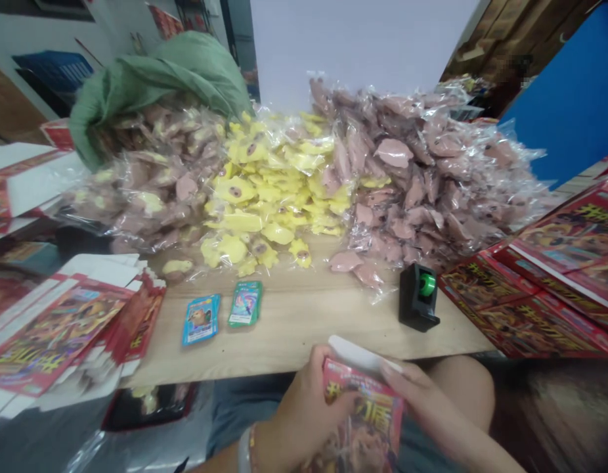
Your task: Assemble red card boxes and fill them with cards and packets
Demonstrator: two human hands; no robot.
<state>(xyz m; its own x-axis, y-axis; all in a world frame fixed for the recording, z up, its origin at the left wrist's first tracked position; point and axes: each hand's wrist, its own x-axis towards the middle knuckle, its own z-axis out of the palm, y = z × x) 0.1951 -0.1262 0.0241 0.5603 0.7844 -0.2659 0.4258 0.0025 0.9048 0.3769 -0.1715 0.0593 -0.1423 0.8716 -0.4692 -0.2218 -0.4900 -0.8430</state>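
Observation:
A red printed cardboard box is held above my lap, just in front of the table edge. Its white end flap stands raised at the top. My left hand wraps around the box's left side, thumb across the printed front. At the upper right corner, my right hand grips the box, its thumb by the flap. What lies inside the box is hidden. On the table beyond are a stack of blue cards and a stack of green cards.
A black tape dispenser with green tape stands near the right. Bagged yellow toys and bagged pink toys are heaped behind, beside a green sack. Flattened boxes lie left; stacked red boxes stand right.

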